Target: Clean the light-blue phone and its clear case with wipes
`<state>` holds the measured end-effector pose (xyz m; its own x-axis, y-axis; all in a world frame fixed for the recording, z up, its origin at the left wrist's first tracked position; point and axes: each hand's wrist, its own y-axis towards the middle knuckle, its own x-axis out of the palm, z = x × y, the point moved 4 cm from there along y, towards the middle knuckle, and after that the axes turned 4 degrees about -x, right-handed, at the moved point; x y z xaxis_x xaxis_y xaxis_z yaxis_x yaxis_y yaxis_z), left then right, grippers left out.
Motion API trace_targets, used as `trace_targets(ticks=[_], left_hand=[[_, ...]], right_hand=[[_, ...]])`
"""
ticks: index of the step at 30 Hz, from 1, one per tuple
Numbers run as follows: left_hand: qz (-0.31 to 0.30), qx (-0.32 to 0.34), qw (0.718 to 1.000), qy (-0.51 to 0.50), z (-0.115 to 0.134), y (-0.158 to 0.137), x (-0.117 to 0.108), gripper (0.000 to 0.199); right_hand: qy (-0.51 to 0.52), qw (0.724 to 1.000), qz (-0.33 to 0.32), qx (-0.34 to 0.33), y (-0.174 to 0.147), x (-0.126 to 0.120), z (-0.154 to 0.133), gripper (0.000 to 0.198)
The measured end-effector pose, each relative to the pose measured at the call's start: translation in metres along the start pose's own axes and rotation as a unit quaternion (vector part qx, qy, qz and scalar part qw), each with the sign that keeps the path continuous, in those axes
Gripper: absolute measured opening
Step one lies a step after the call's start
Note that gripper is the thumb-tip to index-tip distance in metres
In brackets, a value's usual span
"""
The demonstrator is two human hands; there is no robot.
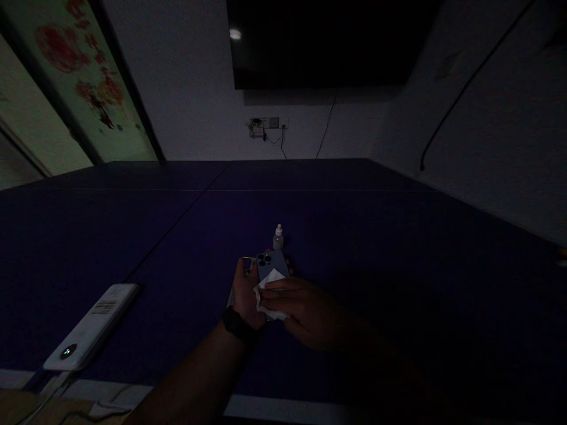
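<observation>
My left hand (247, 295), with a dark watch on its wrist, is closed around a blue-grey smartphone (275, 260) whose back and camera lenses face up. My right hand (305, 310) presses a white tissue (273, 277) against the lower part of the phone's back, fingers laid over it. Partly hidden behind my left hand lies a phone case (248, 263) with a camera cutout; its lower part shows beside the wrist. Just beyond the phone stands a small dropper bottle (277, 238) with a white top, upright on the blue table (177, 260).
At the left front lies a long white power bank (95, 324) with a small lit display and cables at its near end. A wall socket (266, 124) with wires sits beyond the table, below a large dark television (328, 44). A dark cable (465, 88) hangs at right.
</observation>
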<state>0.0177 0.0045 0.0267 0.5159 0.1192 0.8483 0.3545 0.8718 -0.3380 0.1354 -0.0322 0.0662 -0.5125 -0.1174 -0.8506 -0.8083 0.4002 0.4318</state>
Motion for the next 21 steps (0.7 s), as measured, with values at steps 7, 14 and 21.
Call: trace_targets(ticks=[7,14,21], left_hand=[[0.016,0.0,1.0,0.002,0.0,0.005,-0.004,0.066],[-0.027,-0.011,1.0,-0.006,0.006,0.006,-0.002,0.072],[0.014,0.025,1.0,-0.001,0.012,0.001,-0.001,0.067]], right_hand=[[-0.002,1.0,0.008,0.02,0.0,-0.003,0.005,0.055],[0.013,0.996,0.082,0.012,-0.007,-0.012,0.013,0.048],[0.053,0.996,0.059,-0.043,-0.009,-0.013,0.008,0.043]])
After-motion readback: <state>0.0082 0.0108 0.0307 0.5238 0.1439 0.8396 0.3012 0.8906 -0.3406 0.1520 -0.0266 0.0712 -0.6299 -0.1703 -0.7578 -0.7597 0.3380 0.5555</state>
